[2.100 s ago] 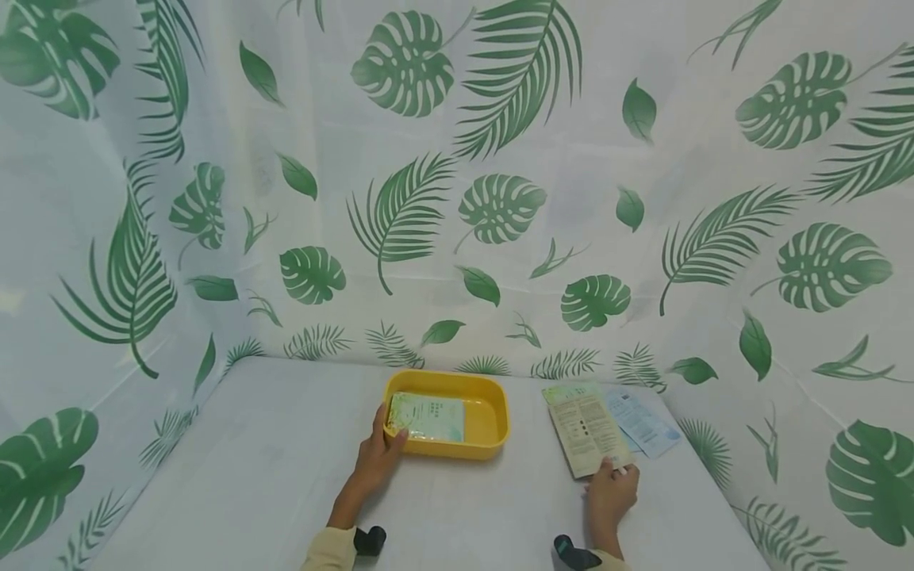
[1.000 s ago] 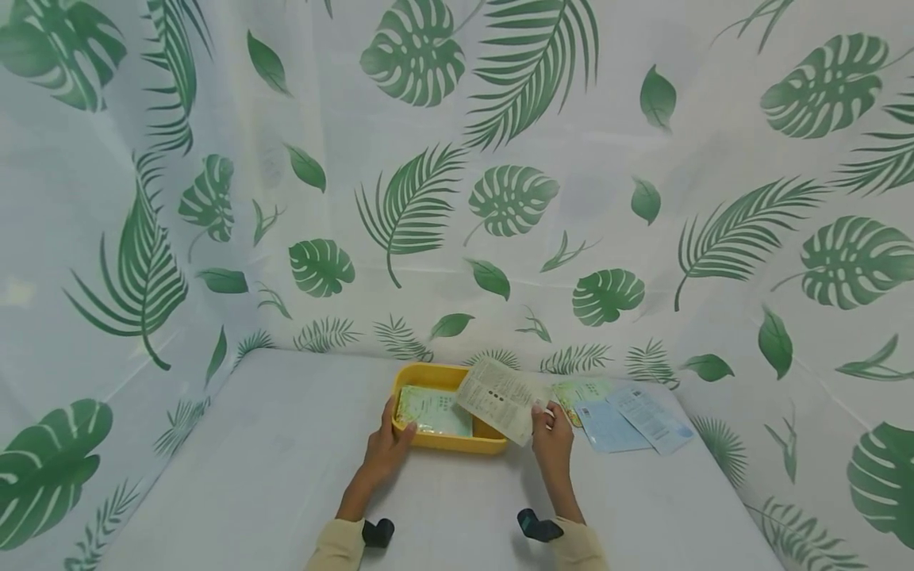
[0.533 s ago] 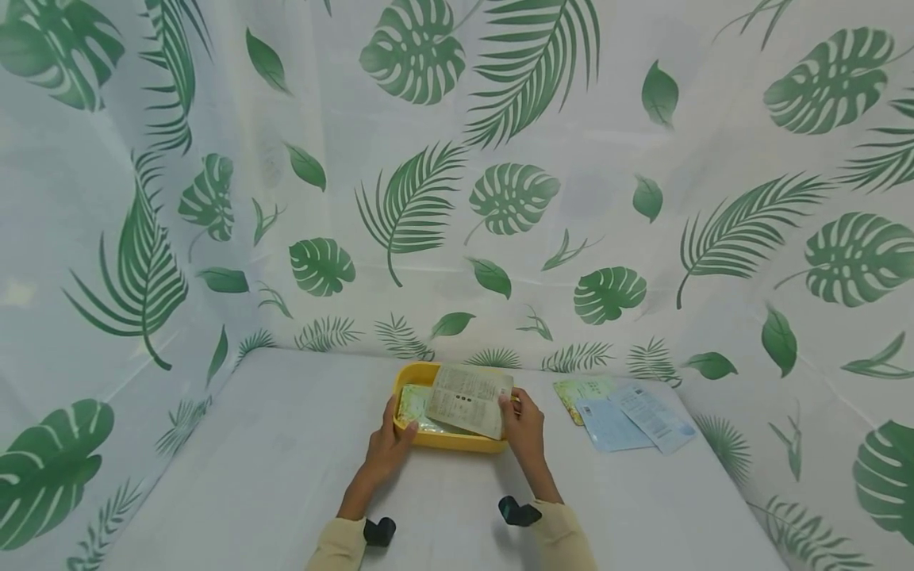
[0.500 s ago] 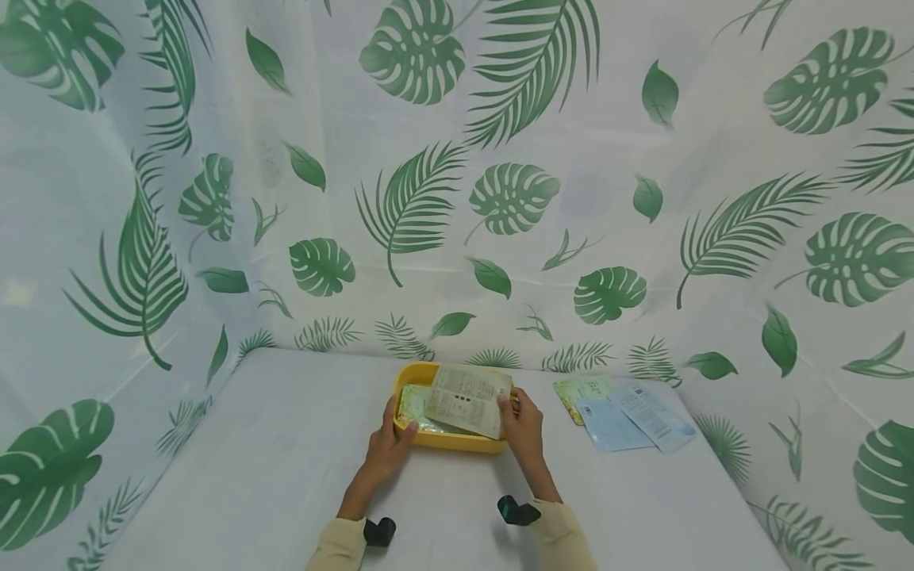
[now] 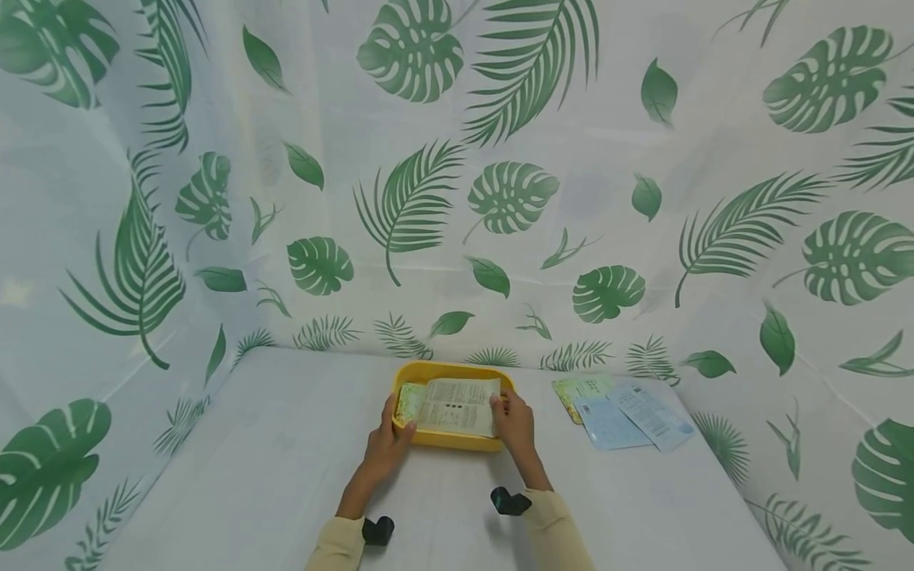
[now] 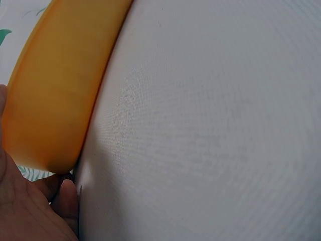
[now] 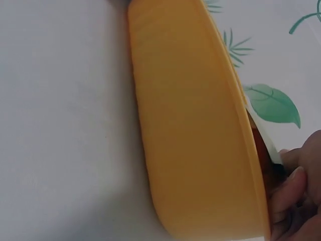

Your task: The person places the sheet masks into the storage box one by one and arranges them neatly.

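A yellow plastic tray [image 5: 457,441] stands on the white table. My left hand [image 5: 384,450] grips its left end, thumb at the front rim; the left wrist view has the fingers against the tray's outer wall [image 6: 60,90]. Over the right end, my right hand [image 5: 516,424] pinches the right edge of a beige, text-covered sheet mask packet [image 5: 457,407]. That packet lies low within the tray, overlapping a green-and-yellow packet [image 5: 409,401], mostly hidden. In the right wrist view, the pinching fingers [image 7: 290,191] are just past the tray rim, where a pale packet edge shows.
To the right of the tray, a green-yellow packet [image 5: 566,394], a light-blue packet [image 5: 607,428] and a paler blue-white packet [image 5: 657,416] overlap on the table. A white curtain [image 5: 428,309] with green leaf prints hangs behind and at both sides.
The right hand has lifted the beige packet from the pile at right, carried it left over the tray and lowered it inside. The left hand has kept its grip on the tray.
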A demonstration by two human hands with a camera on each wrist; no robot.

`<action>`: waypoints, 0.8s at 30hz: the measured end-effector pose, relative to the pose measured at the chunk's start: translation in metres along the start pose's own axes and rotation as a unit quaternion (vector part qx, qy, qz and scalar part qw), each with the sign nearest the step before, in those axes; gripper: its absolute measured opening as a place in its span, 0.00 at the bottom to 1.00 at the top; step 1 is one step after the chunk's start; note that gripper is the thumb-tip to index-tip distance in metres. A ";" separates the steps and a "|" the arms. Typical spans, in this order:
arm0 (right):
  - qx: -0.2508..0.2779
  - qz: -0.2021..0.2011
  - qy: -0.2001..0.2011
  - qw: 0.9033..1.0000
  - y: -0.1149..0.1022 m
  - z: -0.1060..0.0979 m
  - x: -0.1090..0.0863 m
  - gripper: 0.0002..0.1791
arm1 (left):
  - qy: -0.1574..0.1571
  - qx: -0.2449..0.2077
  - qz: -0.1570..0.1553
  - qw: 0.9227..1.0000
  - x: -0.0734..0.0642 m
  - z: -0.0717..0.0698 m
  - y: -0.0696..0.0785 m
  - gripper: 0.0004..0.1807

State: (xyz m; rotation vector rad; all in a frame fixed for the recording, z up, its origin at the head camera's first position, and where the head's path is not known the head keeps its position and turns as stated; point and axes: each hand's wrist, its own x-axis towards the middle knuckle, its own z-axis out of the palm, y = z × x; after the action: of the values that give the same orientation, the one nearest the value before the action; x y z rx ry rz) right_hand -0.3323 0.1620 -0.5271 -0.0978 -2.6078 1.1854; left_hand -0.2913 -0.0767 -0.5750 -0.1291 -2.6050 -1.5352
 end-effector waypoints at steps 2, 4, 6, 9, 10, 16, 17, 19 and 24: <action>-0.025 0.005 -0.003 1.000 -0.003 0.000 0.001 0.17 | -0.001 0.001 0.000 1.000 0.000 -0.001 0.000 0.40; -0.040 0.020 -0.012 0.999 -0.006 0.000 0.002 0.18 | 0.000 0.000 0.002 1.000 0.000 -0.001 0.001 0.40; -0.047 0.033 -0.022 0.998 -0.008 -0.001 0.002 0.20 | 0.001 -0.003 0.002 1.000 0.000 -0.001 0.001 0.41; -0.044 0.057 -0.039 0.997 -0.011 -0.001 0.003 0.23 | 0.008 -0.002 0.017 1.000 -0.001 -0.001 0.001 0.40; -0.043 0.063 -0.044 0.996 -0.011 -0.002 0.002 0.25 | 0.011 0.001 0.019 1.000 -0.001 -0.001 0.000 0.40; -0.037 0.079 -0.065 0.994 -0.011 -0.003 0.003 0.31 | 0.023 0.011 0.021 0.999 -0.001 0.001 -0.001 0.40; -0.037 0.078 -0.069 0.994 -0.011 -0.003 0.003 0.31 | 0.022 0.008 0.017 1.000 0.000 0.000 -0.001 0.40; -0.044 0.075 -0.077 0.993 -0.010 -0.002 0.004 0.31 | 0.020 0.002 0.011 1.000 0.001 0.000 0.000 0.40; -0.077 0.064 -0.091 0.991 -0.007 0.001 0.002 0.26 | 0.009 0.006 -0.003 1.000 0.001 0.002 0.001 0.40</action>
State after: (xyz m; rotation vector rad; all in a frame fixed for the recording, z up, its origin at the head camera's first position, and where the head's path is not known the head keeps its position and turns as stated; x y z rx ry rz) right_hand -0.3344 0.1569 -0.5215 -0.2007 -2.8906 1.0769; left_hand -0.2918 -0.0745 -0.5746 -0.1069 -2.6029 -1.5142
